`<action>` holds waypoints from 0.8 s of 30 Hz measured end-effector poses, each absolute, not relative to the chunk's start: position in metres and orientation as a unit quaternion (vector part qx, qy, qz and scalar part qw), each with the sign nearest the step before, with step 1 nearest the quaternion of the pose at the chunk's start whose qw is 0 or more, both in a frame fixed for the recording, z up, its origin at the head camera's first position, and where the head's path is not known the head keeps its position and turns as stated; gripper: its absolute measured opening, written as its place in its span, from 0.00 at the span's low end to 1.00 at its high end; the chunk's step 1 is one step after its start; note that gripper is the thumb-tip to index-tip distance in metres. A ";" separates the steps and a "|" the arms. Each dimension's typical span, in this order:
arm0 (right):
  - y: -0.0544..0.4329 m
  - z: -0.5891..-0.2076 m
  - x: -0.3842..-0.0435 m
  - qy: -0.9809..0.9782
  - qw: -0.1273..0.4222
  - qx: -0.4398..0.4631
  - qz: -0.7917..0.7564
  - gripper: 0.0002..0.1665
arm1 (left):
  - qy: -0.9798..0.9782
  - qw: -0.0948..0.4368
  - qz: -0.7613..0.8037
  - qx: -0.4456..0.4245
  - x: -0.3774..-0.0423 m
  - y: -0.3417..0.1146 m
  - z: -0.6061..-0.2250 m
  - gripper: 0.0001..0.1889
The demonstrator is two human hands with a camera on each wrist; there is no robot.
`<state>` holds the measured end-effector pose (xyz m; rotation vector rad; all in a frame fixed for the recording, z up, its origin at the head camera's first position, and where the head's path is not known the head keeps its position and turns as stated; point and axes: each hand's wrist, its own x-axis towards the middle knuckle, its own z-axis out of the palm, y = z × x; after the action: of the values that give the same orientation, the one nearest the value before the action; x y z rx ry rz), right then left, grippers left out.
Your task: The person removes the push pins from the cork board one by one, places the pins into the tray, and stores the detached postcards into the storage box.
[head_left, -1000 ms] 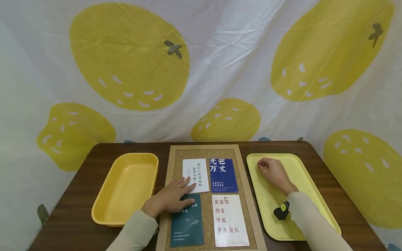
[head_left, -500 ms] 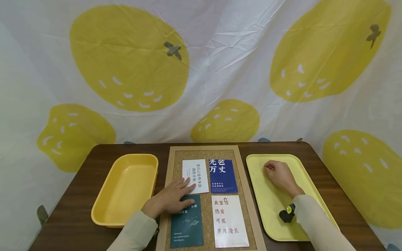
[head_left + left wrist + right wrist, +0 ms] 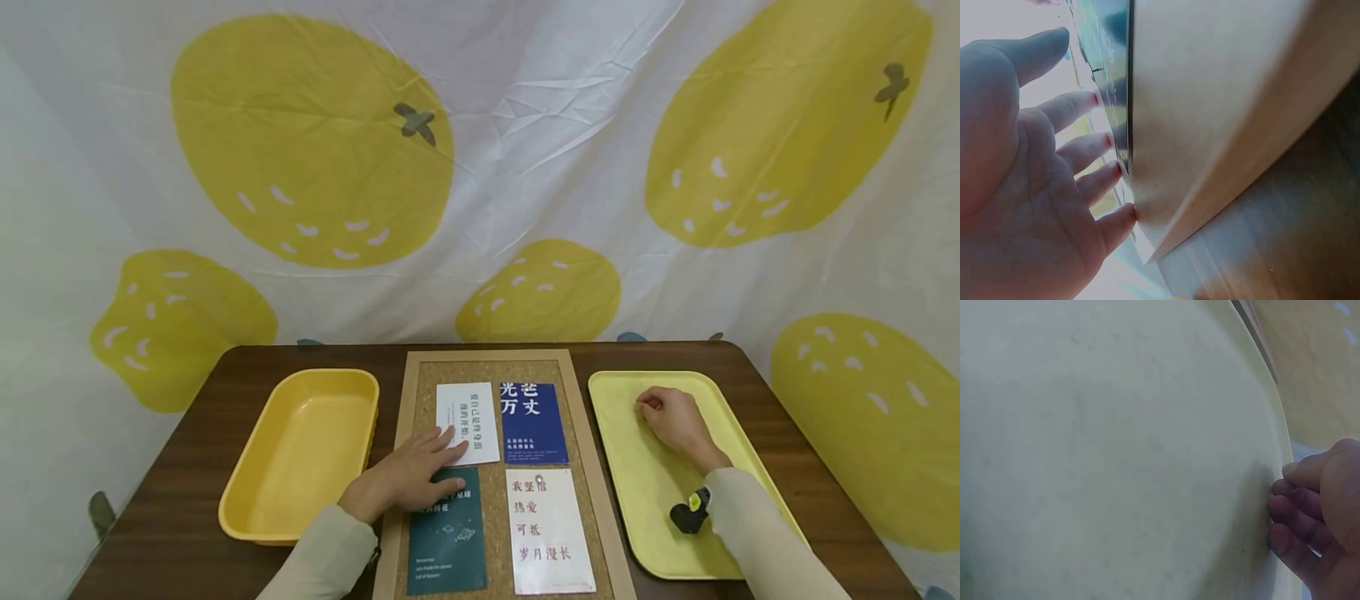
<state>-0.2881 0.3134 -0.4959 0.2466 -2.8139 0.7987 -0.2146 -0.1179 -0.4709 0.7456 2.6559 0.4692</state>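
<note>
My left hand lies spread with straight fingers across the cork board. In the head view its fingertips rest on the white card and its thumb on the dark green card. Over the yellow tray, my right hand has bent fingers, with the thumb close to the index finger. In the right wrist view the fingertips are near the tray surface; no object shows between them, but anything tiny there is hidden.
A blue card and a white card with red writing lie on the board's right side. A small clear pin sits on the latter. A deep yellow basin stands at left on the brown table.
My right hand has shifted right over the tray, mostly in the first half second, its fingers staying bent. My left hand has stayed in place on the cards.
</note>
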 end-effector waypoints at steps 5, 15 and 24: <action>0.315 -0.496 -0.288 -0.953 0.094 0.073 0.278 0.05 | 0.936 0.167 0.167 0.262 -0.215 -0.118 -0.473 0.32; 0.318 -0.498 -0.288 -0.950 0.081 0.059 0.295 0.06 | 0.934 0.169 0.172 0.263 -0.215 -0.118 -0.474 0.32; 0.318 -0.496 -0.288 -0.950 0.075 0.056 0.297 0.07 | 0.933 0.169 0.173 0.267 -0.214 -0.118 -0.471 0.32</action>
<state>-0.2883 0.3180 -0.4963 0.1684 -2.8496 0.8915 -0.2139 -0.1181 -0.4713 0.7600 2.6519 0.4920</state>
